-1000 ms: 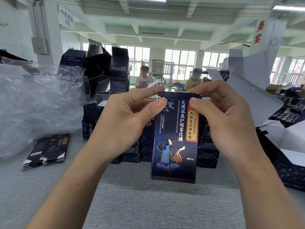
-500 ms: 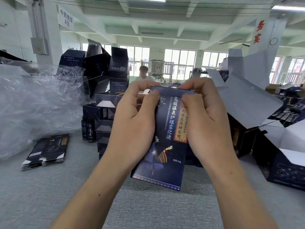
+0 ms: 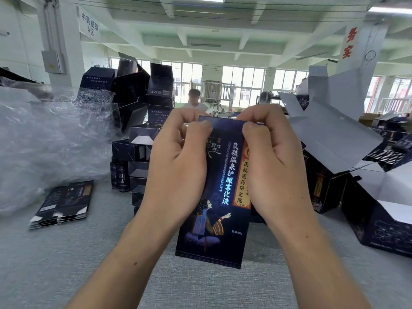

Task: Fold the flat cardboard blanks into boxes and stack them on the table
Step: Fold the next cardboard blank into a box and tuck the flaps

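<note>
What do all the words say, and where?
"中药提取 A区": hanging sign.
"务实": pillar, red.
"氡硫温泉护眼雾化液": held box.
"DONGLIUWENQUANHUYANWUHUAYE": beside that.
"民族医药研究院": box's orange label.
"规格:50g": box, bottom.
Too small to read: flat blanks, stacked boxes.

The box (image 3: 214, 197) is showing deep navy, carrying white and bright blue characters, a gold label edged orange-red, and a figure in striped robes. Left of the box, blanks (image 3: 62, 204) are showing navy with white edges. Right of it, cartons (image 3: 390, 233) are showing navy outside, white inside.
</note>
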